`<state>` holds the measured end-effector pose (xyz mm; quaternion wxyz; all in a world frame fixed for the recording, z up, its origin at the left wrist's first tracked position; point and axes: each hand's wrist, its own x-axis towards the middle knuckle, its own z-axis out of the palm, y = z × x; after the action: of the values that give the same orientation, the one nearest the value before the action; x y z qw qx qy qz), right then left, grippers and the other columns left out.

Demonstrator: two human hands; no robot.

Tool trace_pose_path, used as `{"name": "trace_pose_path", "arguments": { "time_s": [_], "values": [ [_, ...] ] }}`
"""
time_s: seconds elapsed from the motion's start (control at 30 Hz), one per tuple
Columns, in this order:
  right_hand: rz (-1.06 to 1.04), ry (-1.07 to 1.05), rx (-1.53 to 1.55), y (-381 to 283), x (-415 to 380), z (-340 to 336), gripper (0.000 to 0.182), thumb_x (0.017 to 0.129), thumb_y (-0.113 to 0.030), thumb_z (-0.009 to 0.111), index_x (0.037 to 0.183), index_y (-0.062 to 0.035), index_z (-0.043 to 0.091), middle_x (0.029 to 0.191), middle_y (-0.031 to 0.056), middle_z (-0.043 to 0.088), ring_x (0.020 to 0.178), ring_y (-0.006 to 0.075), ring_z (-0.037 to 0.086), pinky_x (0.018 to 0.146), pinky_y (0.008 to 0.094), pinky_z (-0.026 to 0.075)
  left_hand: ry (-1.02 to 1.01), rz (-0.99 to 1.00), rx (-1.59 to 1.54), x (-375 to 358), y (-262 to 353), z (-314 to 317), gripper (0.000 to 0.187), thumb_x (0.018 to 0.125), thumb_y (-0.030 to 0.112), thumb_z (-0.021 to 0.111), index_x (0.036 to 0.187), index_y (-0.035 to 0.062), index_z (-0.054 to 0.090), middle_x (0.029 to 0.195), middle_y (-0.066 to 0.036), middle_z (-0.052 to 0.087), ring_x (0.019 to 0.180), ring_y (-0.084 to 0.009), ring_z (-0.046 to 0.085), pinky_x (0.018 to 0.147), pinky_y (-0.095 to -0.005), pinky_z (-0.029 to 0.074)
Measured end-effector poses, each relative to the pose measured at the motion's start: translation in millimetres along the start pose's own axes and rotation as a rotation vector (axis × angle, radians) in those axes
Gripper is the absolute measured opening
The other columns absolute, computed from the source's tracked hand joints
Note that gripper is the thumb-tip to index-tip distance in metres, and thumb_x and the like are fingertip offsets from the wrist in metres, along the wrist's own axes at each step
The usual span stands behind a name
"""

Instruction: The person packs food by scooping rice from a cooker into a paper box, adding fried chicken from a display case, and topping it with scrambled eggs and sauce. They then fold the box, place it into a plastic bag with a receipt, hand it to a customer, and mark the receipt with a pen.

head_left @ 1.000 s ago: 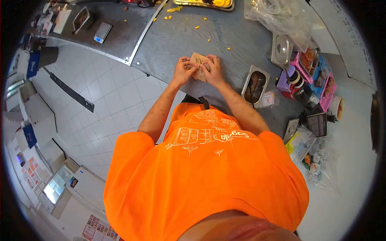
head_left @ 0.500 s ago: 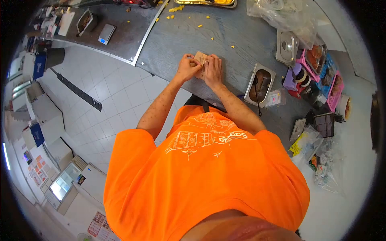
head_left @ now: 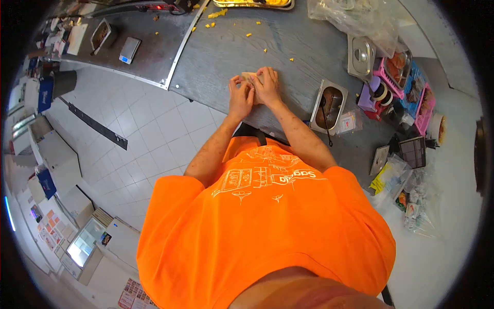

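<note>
A small tan, paper-like packet (head_left: 249,75) lies on the grey worktop near its front edge, mostly covered by my hands. In the earlier frame, dark printing shows on it. My left hand (head_left: 240,98) grips its left side, with the fingers curled and the thumb pressed in towards the middle. From the right, my right hand (head_left: 267,87) bends over the packet, fingers pressing on its top and far side. The two hands nearly touch. What is inside the packet, if anything, is hidden.
Right of my hands stands a metal container (head_left: 329,107) of brown sauce with a dark-handled utensil. Beyond it are a lidded metal pan (head_left: 362,55) and pink baskets (head_left: 424,110). Yellow crumbs (head_left: 217,14) dot the worktop. A small scale (head_left: 129,50) sits far left.
My left hand has turned and come lower along the packet's near side. My right hand has slid further over it, so less of the packet shows. The whole view has shifted slightly.
</note>
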<state>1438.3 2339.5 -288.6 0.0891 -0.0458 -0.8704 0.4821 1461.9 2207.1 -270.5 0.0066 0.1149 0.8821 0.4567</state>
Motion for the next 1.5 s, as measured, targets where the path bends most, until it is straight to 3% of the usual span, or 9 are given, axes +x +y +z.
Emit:
{"name": "trace_pose_path", "arguments": {
  "time_s": [0.4, 0.87, 1.0, 1.07, 1.13, 1.2, 1.23, 1.3, 1.5],
  "values": [
    [0.039, -0.795, -0.423, -28, 66, -24, 0.013, 0.076, -0.023, 0.069, 0.082, -0.0117, 0.071, 0.111, 0.0069, 0.055, 0.109, 0.0295, 0.05, 0.086, 0.0476, 0.046, 0.159, -0.094, 0.055, -16, 12, 18, 0.017, 0.087, 0.007, 0.053, 0.099, -0.0044, 0.054, 0.115, -0.025, 0.041, 0.109, -0.0392, 0.04, 0.094, -0.0467, 0.035],
    [0.057, -0.51, -0.051, 18, 33, -28, 0.02, 0.074, -0.019, 0.068, 0.084, -0.0016, 0.069, 0.093, 0.0202, 0.061, 0.087, 0.0337, 0.061, 0.079, 0.0423, 0.049, 0.054, 0.012, 0.033, 1, -14, 18, 0.016, 0.082, 0.005, 0.059, 0.096, -0.0024, 0.054, 0.113, -0.022, 0.046, 0.105, -0.034, 0.048, 0.091, -0.0413, 0.042],
    [-0.003, -0.1, 0.043, -16, -57, -70, 0.023, 0.085, -0.02, 0.055, 0.092, 0.0024, 0.057, 0.101, 0.0196, 0.056, 0.093, 0.0366, 0.054, 0.083, 0.0409, 0.044, 0.006, -0.342, -0.291, 8, -40, 19, 0.052, 0.079, 0.015, 0.068, 0.123, -0.002, 0.045, 0.123, -0.023, 0.047, 0.116, -0.0319, 0.047, 0.096, -0.0398, 0.04],
    [0.239, -0.378, 0.213, -19, -126, -120, 0.018, 0.086, -0.018, 0.059, 0.095, -0.003, 0.059, 0.101, 0.0142, 0.058, 0.092, 0.0272, 0.058, 0.078, 0.036, 0.046, -0.146, -0.339, -0.355, 20, 5, -3, 0.065, 0.076, 0.018, 0.072, 0.128, -0.0018, 0.04, 0.126, -0.024, 0.045, 0.119, -0.0323, 0.045, 0.098, -0.0401, 0.039],
    [0.926, -0.349, 0.595, 9, -189, -148, 0.016, 0.089, -0.014, 0.056, 0.102, -0.0044, 0.056, 0.104, 0.0085, 0.059, 0.092, 0.0226, 0.061, 0.078, 0.0328, 0.048, -0.253, -0.363, -0.412, 27, 36, -12, 0.077, 0.072, 0.021, 0.076, 0.134, -0.0015, 0.036, 0.129, -0.024, 0.043, 0.122, -0.0328, 0.042, 0.1, -0.0405, 0.038],
    [1.05, 0.207, 0.696, 28, -213, -168, 0.022, 0.091, -0.013, 0.054, 0.112, -0.0064, 0.051, 0.108, 0.0075, 0.058, 0.096, 0.0245, 0.062, 0.078, 0.0332, 0.051, -0.369, 0.046, 0.119, 26, 50, -11, 0.093, 0.066, 0.026, 0.08, 0.139, -0.0009, 0.029, 0.132, -0.023, 0.041, 0.125, -0.0348, 0.04, 0.103, -0.0416, 0.035],
    [1.036, 0.21, 0.703, 38, -207, -170, 0.022, 0.091, -0.013, 0.054, 0.112, -0.0064, 0.051, 0.108, 0.0075, 0.058, 0.096, 0.0245, 0.062, 0.078, 0.0332, 0.051, -0.382, 0.09, 0.341, 22, 57, -10, 0.103, 0.055, 0.026, 0.084, 0.141, 0.0083, 0.029, 0.135, -0.017, 0.04, 0.12, -0.0375, 0.042, 0.094, -0.0439, 0.044],
    [0.786, 0.344, 1.031, 57, -193, -175, 0.037, 0.09, -0.012, 0.057, 0.124, -0.0056, 0.041, 0.113, 0.0102, 0.055, 0.101, 0.0266, 0.06, 0.078, 0.036, 0.053, -0.463, 0.198, 0.412, 28, 58, 1, 0.105, 0.053, 0.024, 0.084, 0.142, 0.0105, 0.029, 0.135, -0.014, 0.041, 0.118, -0.0371, 0.043, 0.092, -0.045, 0.045],
    [0.712, 0.331, 1.325, 79, -106, -162, 0.025, 0.091, -0.01, 0.053, 0.115, -0.0057, 0.048, 0.109, 0.0107, 0.057, 0.103, 0.0306, 0.061, 0.086, 0.0409, 0.052, -0.829, 0.482, 0.455, 28, 83, 16, 0.102, 0.05, 0.015, 0.08, 0.141, 0.0166, 0.033, 0.132, -0.006, 0.046, 0.113, -0.0327, 0.047, 0.088, -0.0454, 0.047]
  ]
}}
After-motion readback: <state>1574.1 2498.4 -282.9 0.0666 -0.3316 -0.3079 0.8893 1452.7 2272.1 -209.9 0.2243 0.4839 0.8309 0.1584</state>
